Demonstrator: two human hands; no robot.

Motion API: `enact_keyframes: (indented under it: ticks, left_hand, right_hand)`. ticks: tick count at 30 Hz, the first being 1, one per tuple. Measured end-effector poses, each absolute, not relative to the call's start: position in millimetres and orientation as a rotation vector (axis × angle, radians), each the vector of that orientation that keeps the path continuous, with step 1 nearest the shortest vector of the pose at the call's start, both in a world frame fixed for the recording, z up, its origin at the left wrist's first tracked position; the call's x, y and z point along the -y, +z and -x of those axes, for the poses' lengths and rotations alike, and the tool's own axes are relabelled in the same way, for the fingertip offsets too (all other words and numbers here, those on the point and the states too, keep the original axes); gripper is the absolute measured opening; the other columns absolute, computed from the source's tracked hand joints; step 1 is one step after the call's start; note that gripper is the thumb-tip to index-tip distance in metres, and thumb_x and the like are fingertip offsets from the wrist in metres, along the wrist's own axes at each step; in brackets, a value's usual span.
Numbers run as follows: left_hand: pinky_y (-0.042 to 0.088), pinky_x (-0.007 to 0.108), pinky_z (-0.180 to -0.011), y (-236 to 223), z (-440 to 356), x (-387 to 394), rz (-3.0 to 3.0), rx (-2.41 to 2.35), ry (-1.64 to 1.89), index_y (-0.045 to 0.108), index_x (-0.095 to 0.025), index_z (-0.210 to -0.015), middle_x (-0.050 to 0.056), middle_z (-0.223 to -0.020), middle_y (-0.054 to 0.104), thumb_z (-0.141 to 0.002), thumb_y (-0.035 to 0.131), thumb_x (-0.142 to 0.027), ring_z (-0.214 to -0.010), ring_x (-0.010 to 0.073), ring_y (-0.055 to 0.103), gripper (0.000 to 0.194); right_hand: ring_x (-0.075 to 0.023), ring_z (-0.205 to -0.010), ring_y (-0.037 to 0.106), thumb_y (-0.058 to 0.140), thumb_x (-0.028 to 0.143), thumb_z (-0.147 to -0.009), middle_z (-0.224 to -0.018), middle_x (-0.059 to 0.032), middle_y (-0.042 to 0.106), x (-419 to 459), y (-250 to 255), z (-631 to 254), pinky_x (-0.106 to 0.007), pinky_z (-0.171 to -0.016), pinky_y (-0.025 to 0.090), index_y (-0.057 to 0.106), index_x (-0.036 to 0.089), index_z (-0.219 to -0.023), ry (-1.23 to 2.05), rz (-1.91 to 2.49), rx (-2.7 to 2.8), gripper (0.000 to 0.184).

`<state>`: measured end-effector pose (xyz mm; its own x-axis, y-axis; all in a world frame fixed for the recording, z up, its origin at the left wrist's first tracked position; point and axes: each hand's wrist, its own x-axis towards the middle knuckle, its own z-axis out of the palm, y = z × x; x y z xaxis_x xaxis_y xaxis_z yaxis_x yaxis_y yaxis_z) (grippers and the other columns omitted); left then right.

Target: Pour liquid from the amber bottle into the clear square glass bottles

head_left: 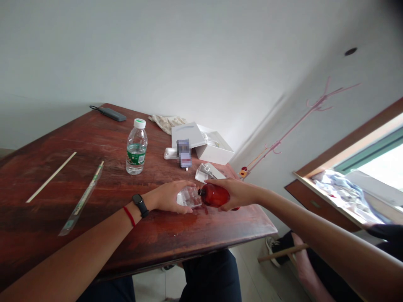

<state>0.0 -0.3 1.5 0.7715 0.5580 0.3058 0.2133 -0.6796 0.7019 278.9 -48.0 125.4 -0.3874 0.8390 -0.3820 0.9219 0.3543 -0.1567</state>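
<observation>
My left hand (170, 196) is closed around a small clear glass bottle (189, 197) standing on the dark red wooden table (94, 138). A red-brown bottle (215, 195) is tipped on its side in the closed grip of my right hand (237, 193), its neck meeting the mouth of the clear one. I wear a black watch and a red string on my left wrist. Just behind the hands lies another clear glass piece (206, 171).
A capped water bottle (136, 147) stands mid-table. An open white box (204, 142), a small blurred-label item (184, 154), a cloth (166, 121) and a grey case (111, 114) sit further back. A wooden stick (52, 177) and wrapped chopsticks (83, 199) lie at left.
</observation>
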Motion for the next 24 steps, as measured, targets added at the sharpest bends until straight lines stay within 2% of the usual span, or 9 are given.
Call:
enact_keyframes:
  ticks: [6,10,19,24]
  left_hand:
    - [0.048,0.048,-0.118,2.2,0.3,0.7,-2.290,-0.578,0.680,0.058,-0.022,-0.149,0.014,-0.149,0.067,-0.076,0.091,-0.046,-0.133,0.0381,0.067,0.084]
    - [0.048,0.048,-0.118,3.2,0.4,0.9,-2.296,-0.561,0.684,0.058,-0.023,-0.149,0.013,-0.149,0.068,-0.076,0.090,-0.046,-0.132,0.0378,0.067,0.083]
    - [0.049,0.049,-0.117,3.3,0.5,0.5,-2.280,-0.565,0.690,0.059,-0.024,-0.149,0.013,-0.148,0.068,-0.076,0.090,-0.047,-0.132,0.0391,0.068,0.082]
    - [0.048,0.049,-0.118,3.5,0.1,0.1,-2.297,-0.557,0.682,0.059,-0.021,-0.149,0.014,-0.149,0.067,-0.076,0.090,-0.046,-0.132,0.0385,0.068,0.083]
  right_hand:
    - [-0.0326,-0.103,0.076,0.086,0.039,-0.072,-0.133,-0.0124,0.076,47.5,124.6,-280.4,-0.040,-0.088,0.060,0.045,0.026,-0.165,-0.494,-1.551,-2.414,0.103]
    - [-0.0358,-0.114,0.074,0.087,0.039,-0.070,-0.137,-0.0134,0.075,46.9,124.6,-280.9,-0.043,-0.099,0.057,0.047,0.024,-0.163,-0.462,-1.537,-2.438,0.103]
    - [-0.0376,-0.116,0.073,0.088,0.038,-0.070,-0.143,-0.0116,0.072,45.0,122.1,-284.5,-0.042,-0.091,0.060,0.043,0.029,-0.165,-0.484,-1.530,-2.439,0.106]
    - [-0.0382,-0.121,0.071,0.088,0.039,-0.069,-0.142,-0.0115,0.073,45.6,123.1,-282.8,-0.044,-0.099,0.058,0.045,0.028,-0.165,-0.455,-1.527,-2.441,0.105]
